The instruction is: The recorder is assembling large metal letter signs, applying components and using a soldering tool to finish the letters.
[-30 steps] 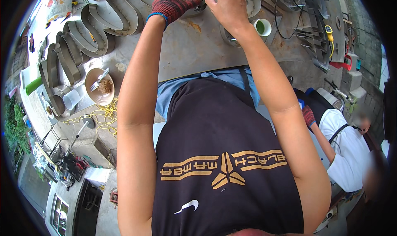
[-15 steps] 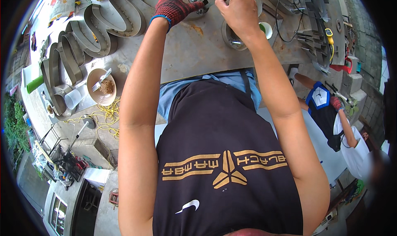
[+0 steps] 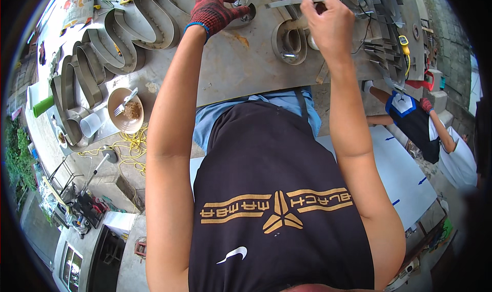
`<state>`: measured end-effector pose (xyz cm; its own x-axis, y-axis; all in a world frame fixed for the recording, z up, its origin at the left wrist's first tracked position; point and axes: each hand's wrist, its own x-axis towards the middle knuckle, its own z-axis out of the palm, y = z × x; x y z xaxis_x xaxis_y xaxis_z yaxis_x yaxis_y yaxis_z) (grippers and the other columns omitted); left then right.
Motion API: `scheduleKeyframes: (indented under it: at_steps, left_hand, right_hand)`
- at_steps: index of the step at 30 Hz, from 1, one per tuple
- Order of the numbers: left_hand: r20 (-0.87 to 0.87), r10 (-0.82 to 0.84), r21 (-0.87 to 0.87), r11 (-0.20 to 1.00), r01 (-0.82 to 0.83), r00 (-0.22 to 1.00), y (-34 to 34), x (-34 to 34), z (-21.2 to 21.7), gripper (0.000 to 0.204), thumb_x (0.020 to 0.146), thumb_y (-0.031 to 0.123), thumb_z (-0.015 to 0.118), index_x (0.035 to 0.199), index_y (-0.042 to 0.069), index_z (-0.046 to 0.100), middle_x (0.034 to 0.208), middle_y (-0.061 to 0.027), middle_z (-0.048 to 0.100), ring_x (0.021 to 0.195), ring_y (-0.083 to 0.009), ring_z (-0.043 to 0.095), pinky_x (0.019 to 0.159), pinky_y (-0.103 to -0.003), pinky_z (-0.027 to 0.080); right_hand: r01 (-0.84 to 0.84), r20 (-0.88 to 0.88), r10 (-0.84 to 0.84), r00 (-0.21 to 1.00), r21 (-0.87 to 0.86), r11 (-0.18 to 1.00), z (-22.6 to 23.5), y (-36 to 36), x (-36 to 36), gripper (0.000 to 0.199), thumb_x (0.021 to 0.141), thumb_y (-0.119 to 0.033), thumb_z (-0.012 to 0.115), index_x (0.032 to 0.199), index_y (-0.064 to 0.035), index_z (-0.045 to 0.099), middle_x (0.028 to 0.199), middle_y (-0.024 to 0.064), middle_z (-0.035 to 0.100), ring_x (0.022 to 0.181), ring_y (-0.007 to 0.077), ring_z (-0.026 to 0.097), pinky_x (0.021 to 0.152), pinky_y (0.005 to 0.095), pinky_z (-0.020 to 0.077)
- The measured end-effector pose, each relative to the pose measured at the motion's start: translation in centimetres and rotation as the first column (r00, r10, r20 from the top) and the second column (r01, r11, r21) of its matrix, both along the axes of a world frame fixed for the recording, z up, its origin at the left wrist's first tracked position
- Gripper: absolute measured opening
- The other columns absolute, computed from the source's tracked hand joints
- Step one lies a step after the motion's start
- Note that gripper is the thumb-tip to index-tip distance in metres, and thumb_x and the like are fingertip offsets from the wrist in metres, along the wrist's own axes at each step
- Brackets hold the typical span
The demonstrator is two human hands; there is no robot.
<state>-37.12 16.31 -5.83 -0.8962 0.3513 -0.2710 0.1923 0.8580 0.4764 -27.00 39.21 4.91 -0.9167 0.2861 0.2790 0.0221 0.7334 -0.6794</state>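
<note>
Fingers of the right hand point(image 3: 328, 23), bare, pinch one thin flat metal strip point(image 3: 292, 2) at its right end; strip held level above the bench point(image 3: 230, 66). Fingers of the left hand point(image 3: 215, 11), in a red knit glove, are curled down onto a small curved metal piece point(image 3: 246, 13) lying on the bench; whether they actually clamp it cannot be told.

Bench: grey sheet-metal top, scuffed, rust stain near the middle. Outdoor yard setting, concrete ground, block wall far right, greenery far left.

Count: one oval metal letter form point(image 3: 292, 41) just below the strip; a row of bent sheet-metal letter shapes point(image 3: 102, 56) along the left, number unclear. One bowl point(image 3: 125, 110) with a fork, one clear plastic cup point(image 3: 91, 124), one green cylinder point(image 3: 43, 106). One yellow cable point(image 3: 123, 148) coiled on the ground. One other person point(image 3: 415, 120) crouches at right beside white sheets point(image 3: 394, 174).
</note>
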Motion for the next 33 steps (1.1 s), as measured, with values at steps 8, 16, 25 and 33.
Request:
scheduleKeyframes:
  at_steps: [8, 16, 25, 33]
  left_hand:
    - [0.027, 0.02, 0.028, 0.999, -0.02, 0.999, -0.2, 0.0, 0.5, 0.076, 0.08, 0.073, 0.072, 0.132, 0.017, 0.072, 0.139, -0.0192, 0.061, 0.135, -0.0392, 0.051, 0.115, -0.046, 0.041]
    - [-0.312, 0.327, 0.539, 0.834, -0.117, 0.892, -3.6, 2.6, 1.0, 0.032, 0.09, 0.032, 0.077, 0.113, 0.009, 0.073, 0.117, -0.0151, 0.071, 0.119, -0.0332, 0.062, 0.105, -0.042, 0.047]
    - [-0.423, 0.514, 0.414, 0.842, -0.345, 0.746, -11.8, 9.7, -3.5, 0.019, 0.091, 0.018, 0.072, 0.107, 0.007, 0.071, 0.101, -0.0123, 0.071, 0.1, -0.0295, 0.065, 0.097, -0.042, 0.047]
    - [-0.743, 0.466, 0.338, 0.881, -0.331, 0.481, -13.8, 10.5, -5.7, 0.02, 0.088, 0.014, 0.073, 0.106, 0.01, 0.066, 0.107, -0.0137, 0.067, 0.107, -0.0347, 0.062, 0.1, -0.048, 0.046]
  right_hand:
    - [0.052, 0.026, -0.05, 0.998, -0.065, 0.997, 0.3, 2.6, 1.5, 0.015, 0.093, -0.019, 0.074, 0.098, -0.0062, 0.079, 0.06, 0.0038, 0.061, 0.053, 0.0102, 0.055, 0.055, 0.0296, 0.0458]
    - [0.17, -0.024, -0.174, 0.984, -0.134, 0.976, 1.2, 6.0, 3.6, 0.014, 0.096, -0.015, 0.073, 0.103, -0.0041, 0.079, 0.067, -0.0023, 0.062, 0.061, 0.0034, 0.052, 0.056, 0.0241, 0.0422]
    - [0.294, 0.249, -0.288, 0.925, 0.013, 0.956, -3.8, 12.2, 8.8, 0.021, 0.096, -0.024, 0.072, 0.106, -0.0068, 0.079, 0.07, 0.0006, 0.066, 0.063, 0.0075, 0.057, 0.06, 0.0294, 0.0468]
    - [0.289, 0.328, -0.207, 0.922, -0.224, 0.931, -11.5, 14.1, 9.7, 0.017, 0.095, -0.017, 0.073, 0.103, -0.0028, 0.079, 0.087, 0.0059, 0.077, 0.081, 0.0102, 0.067, 0.073, 0.0309, 0.0536]
